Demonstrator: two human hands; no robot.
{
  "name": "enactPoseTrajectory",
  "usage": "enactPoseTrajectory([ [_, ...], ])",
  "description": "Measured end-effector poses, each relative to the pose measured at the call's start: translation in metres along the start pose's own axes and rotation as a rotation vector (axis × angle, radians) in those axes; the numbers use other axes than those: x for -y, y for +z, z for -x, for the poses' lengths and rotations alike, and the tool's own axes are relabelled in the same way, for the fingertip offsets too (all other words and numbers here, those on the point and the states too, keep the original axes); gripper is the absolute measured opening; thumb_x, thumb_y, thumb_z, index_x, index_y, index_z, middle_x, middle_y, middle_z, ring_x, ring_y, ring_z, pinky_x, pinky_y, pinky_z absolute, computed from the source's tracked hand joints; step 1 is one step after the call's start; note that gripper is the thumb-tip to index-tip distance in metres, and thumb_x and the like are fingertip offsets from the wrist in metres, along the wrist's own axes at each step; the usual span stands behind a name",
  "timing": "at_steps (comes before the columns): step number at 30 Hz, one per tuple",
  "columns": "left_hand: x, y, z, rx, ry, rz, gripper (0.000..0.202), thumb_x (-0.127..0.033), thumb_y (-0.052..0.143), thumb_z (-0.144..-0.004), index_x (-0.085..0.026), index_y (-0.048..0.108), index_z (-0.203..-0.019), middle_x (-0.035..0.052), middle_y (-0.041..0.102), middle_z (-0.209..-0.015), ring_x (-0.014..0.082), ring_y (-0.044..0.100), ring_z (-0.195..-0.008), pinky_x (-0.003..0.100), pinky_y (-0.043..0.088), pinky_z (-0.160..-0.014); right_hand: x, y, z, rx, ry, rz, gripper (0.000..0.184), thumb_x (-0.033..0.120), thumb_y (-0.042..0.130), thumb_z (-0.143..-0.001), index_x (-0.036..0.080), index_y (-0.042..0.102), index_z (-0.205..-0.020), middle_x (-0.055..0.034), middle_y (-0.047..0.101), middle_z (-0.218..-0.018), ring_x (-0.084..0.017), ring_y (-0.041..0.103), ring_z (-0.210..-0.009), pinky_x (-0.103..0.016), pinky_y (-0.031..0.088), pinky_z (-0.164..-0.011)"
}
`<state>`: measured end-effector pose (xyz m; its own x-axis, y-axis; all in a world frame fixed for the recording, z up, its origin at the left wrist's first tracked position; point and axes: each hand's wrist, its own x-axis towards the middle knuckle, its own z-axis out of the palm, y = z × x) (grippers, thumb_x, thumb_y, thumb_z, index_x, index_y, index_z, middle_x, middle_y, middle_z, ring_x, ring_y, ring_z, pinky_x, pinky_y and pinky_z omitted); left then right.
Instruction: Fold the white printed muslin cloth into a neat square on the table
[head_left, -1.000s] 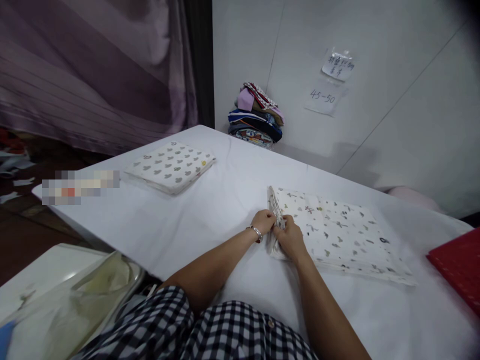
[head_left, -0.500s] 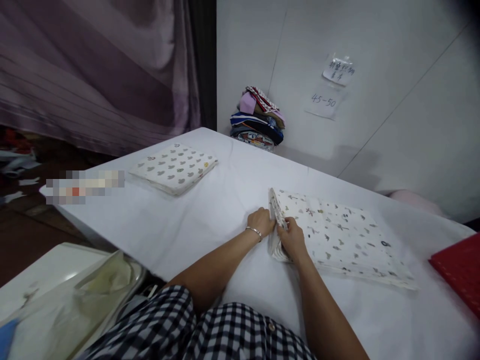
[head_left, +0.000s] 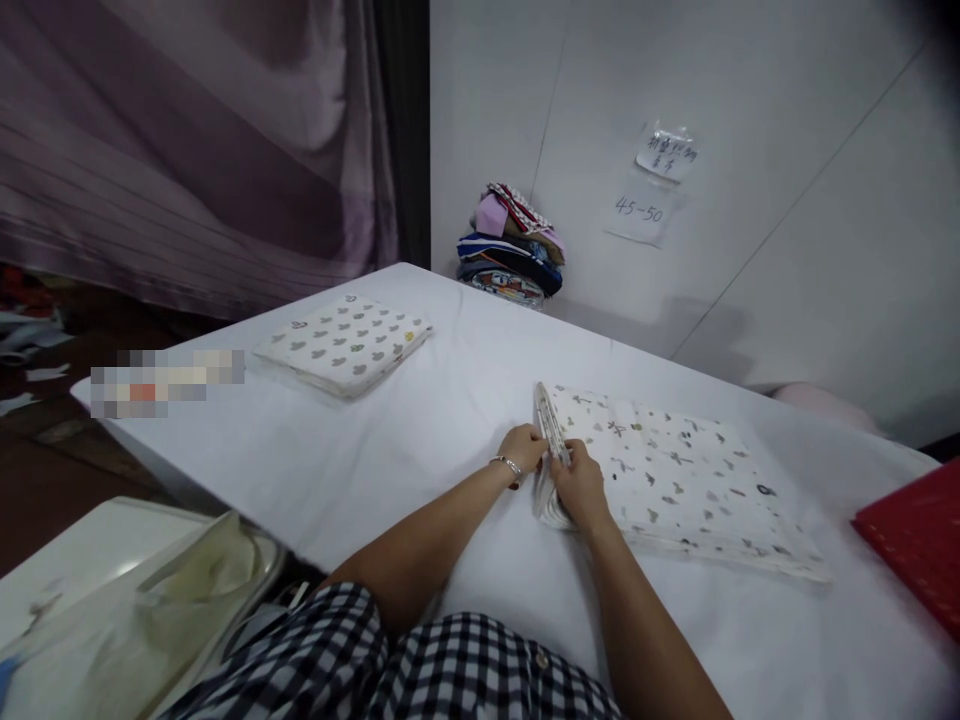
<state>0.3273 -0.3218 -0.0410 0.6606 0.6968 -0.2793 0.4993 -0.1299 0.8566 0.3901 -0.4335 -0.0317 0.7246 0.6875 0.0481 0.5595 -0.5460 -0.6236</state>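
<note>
A folded white cloth (head_left: 675, 470) with a small scattered print lies on the white-covered table, its several layers showing along the left edge. My right hand (head_left: 581, 483) is closed on that layered edge, with the thumb toward the left. Just left of it, my left hand (head_left: 525, 448), a silver bracelet at the wrist, pinches at the same edge; its fingertips are partly hidden. Farther left lies a second folded cloth (head_left: 349, 343), white with grey mouse-head shapes, apart from both hands.
A red item (head_left: 915, 535) sits at the table's right side. Folded fabrics are piled in a stack (head_left: 514, 245) beyond the far edge, by the wall. A pale bin (head_left: 187, 590) stands at lower left. Purple curtains (head_left: 187, 150) hang behind, and handwritten signs (head_left: 637, 212) are on the wall.
My left hand has shifted slightly along the layered edge and its fingers now show more, pinching there. My right hand keeps its hold. The view has tilted a little.
</note>
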Motion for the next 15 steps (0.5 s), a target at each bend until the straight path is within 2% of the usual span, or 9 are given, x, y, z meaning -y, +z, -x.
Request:
enactPoseTrajectory([
  [5, 0.004, 0.005, -0.005, 0.042, -0.039, 0.136, 0.022, -0.033, 0.05, -0.08, -0.013, 0.058, -0.086, 0.0016, 0.063, -0.066, 0.0105, 0.058, -0.048, 0.02, 0.045, -0.046, 0.004, 0.0, 0.002, 0.03, -0.049, 0.071, 0.03, 0.031, 0.047, -0.082, 0.016, 0.051, -0.109, -0.0063, 0.065, -0.083, -0.019, 0.058, -0.071, -0.025, 0.035, -0.06],
  [10, 0.003, 0.002, -0.005, 0.046, -0.061, 0.173, 0.054, -0.055, 0.059, -0.072, -0.013, 0.052, -0.107, 0.0022, 0.066, -0.07, 0.0126, 0.056, -0.046, 0.022, 0.044, -0.043, 0.009, -0.003, 0.006, 0.058, -0.113, 0.063, 0.028, 0.03, 0.048, -0.083, 0.016, 0.054, -0.107, -0.0083, 0.065, -0.091, -0.021, 0.059, -0.082, -0.027, 0.038, -0.067],
  [12, 0.003, 0.002, -0.007, 0.04, -0.053, 0.142, 0.059, -0.057, 0.061, -0.069, -0.014, 0.052, -0.109, 0.003, 0.067, -0.075, 0.0136, 0.058, -0.049, 0.023, 0.044, -0.045, 0.01, -0.005, 0.007, 0.076, -0.151, 0.064, 0.028, 0.028, 0.048, -0.082, 0.016, 0.056, -0.106, -0.0092, 0.065, -0.095, -0.021, 0.058, -0.087, -0.028, 0.039, -0.072],
  [15, 0.003, 0.002, -0.01, 0.016, -0.035, 0.066, 0.052, -0.051, 0.062, -0.07, -0.015, 0.054, -0.107, 0.0048, 0.068, -0.086, 0.0154, 0.062, -0.061, 0.023, 0.045, -0.053, 0.011, -0.008, 0.008, 0.107, -0.198, 0.043, 0.028, 0.029, 0.048, -0.082, 0.017, 0.059, -0.105, -0.0087, 0.064, -0.097, -0.021, 0.057, -0.09, -0.028, 0.039, -0.075],
])
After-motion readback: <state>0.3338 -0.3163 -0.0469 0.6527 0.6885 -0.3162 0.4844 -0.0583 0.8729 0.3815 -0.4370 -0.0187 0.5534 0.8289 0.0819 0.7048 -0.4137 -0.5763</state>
